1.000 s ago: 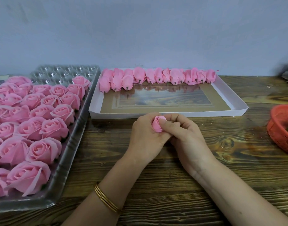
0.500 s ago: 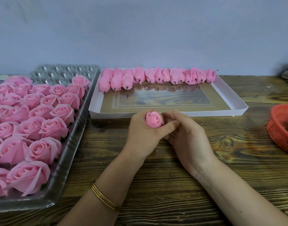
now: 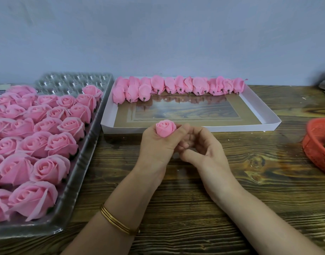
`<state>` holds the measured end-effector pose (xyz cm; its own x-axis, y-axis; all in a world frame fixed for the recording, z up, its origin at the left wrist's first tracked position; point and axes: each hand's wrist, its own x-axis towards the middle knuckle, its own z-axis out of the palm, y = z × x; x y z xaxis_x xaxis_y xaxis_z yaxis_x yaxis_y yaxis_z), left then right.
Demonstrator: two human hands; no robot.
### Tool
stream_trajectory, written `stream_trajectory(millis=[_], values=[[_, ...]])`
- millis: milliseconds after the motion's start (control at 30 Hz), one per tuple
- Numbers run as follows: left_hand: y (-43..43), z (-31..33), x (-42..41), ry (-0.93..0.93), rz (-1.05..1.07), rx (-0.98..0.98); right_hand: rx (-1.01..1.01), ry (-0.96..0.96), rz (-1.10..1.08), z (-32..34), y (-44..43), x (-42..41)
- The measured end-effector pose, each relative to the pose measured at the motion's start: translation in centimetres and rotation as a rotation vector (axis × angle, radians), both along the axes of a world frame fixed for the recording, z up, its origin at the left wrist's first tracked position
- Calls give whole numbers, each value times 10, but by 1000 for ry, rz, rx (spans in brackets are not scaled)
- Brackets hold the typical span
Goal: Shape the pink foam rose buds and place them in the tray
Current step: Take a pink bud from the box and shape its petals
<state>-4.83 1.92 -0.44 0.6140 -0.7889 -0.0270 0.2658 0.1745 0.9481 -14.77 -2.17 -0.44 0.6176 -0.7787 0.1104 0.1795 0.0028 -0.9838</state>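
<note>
The shaping step looks all but finished. The left hand [image 3: 156,146] holds one bud [image 3: 165,128] upright, fingers curled round its lower half, so the tight spiral of petals faces up. It is in the air just in front of the near wall of the tray [image 3: 231,128], not yet inside it.

The right hand [image 3: 204,150] sits against the left, its fingers loosely curled and their tips meeting the left fingers below the bud. I cannot tell whether it pinches the bud's base or only rests there, as that part is hidden.

In the tray, shaped buds [image 3: 178,86] lie on their sides in a row along the far wall, stems pointing toward the person. Three more at the left end begin a second row. To the left, a plastic tray [image 3: 80,172] is packed with open roses [image 3: 38,137]. A red basket [image 3: 318,146] stands at the right edge of the surface [image 3: 194,208].

My guess is that placing comes next. The bud would be carried over the near wall and laid on its side, stem toward the person, beside the third bud of the new row. The grip should stay light, since foam petals would likely spring open or crease under a squeeze.
</note>
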Motion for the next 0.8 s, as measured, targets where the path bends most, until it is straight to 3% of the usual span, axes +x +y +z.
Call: stream_trajectory(millis=[333,533,800], values=[[2,4,-6,-25,-6,-32,-248,219,-157,-7,3,3],[0,2,-8,90,-43,-44,-280,155,-73,-9,0,3],[5,7,-2,73,-163,-45,-192,74,55,-6,-10,-1]])
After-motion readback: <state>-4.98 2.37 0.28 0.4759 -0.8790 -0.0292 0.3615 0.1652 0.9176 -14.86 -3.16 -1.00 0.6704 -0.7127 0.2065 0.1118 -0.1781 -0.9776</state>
